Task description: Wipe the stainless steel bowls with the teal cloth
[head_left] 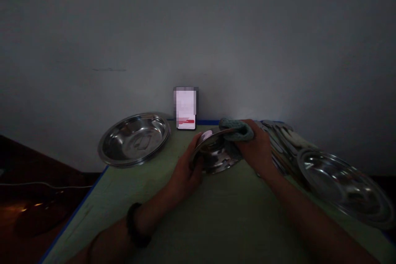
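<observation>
A shiny metal bowl [216, 157] is tilted between my two hands above the table. My left hand [188, 169] grips its left rim, thumb toward the inside. In my right hand [256, 144] is a bunched grey-green cloth [237, 129], pressed over the bowl's upper right rim. The fingers under the cloth are partly hidden. On the left lies a stack of wide metal basins [133, 142]. At the right, another metal basin [345, 185] rests beside a row of metal utensils [283, 140], whose exact kinds are hard to make out in the dim light.
A phone [186, 108] with a lit screen leans upright against the grey wall [198, 29] at the table's back edge. The pale green table [198, 231] has a blue edge. A white cable [46, 184] runs past its left side.
</observation>
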{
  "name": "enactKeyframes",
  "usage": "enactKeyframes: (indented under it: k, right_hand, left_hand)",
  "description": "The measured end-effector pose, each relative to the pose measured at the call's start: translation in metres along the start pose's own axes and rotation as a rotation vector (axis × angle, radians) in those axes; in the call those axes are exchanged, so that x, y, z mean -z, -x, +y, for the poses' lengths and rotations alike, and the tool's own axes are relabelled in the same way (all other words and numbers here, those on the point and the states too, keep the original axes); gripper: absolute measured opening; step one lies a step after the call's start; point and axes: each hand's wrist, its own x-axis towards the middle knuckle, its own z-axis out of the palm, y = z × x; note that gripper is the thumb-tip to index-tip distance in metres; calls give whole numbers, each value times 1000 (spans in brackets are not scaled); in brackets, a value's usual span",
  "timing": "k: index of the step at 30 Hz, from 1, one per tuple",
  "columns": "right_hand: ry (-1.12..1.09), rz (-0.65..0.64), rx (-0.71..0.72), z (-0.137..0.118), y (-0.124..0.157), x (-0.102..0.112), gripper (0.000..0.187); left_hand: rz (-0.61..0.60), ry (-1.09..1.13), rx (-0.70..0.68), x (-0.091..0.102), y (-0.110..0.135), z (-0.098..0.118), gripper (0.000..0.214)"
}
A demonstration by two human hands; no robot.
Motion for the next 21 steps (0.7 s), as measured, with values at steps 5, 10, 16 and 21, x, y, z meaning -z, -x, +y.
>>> enactKeyframes:
  k: [5, 10, 16, 21]
  right_hand:
    - [-385, 24, -353, 16, 27, -32, 25]
    - [-637, 5, -562, 30, 47, -61, 31]
    - [-332, -11, -246, 32, 32, -41, 22]
    - [-92, -12, 33, 33, 25, -26, 28]
  left_hand:
    - [46, 85, 210, 1, -1, -3, 55]
    - [155, 6, 197, -2, -6, 0, 56]
    - [203, 14, 195, 5, -18, -7, 51]
    - [246, 112, 4, 11, -18, -12, 60]
